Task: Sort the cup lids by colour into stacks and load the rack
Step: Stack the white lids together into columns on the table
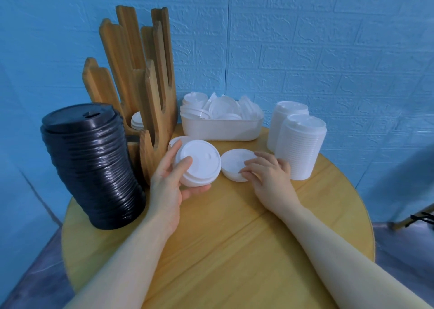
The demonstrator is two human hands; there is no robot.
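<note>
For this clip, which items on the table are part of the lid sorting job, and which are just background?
Part of the job:
white lids held in left hand
white lids under right hand
black lid stack
two white lid stacks
white tub of loose lids
wooden rack

Background:
round wooden table
blue wall

Black lid stack (pixel 94 167), white lid stacks (pixel 298 144), white tub (pixel 220 130), tan wooden rack (pixel 150 73), blue brick-patterned wall (pixel 328 50)

A single head-worn view looks forward and down, close over the round table (pixel 234 250) toward the wall (pixel 328 38).
</note>
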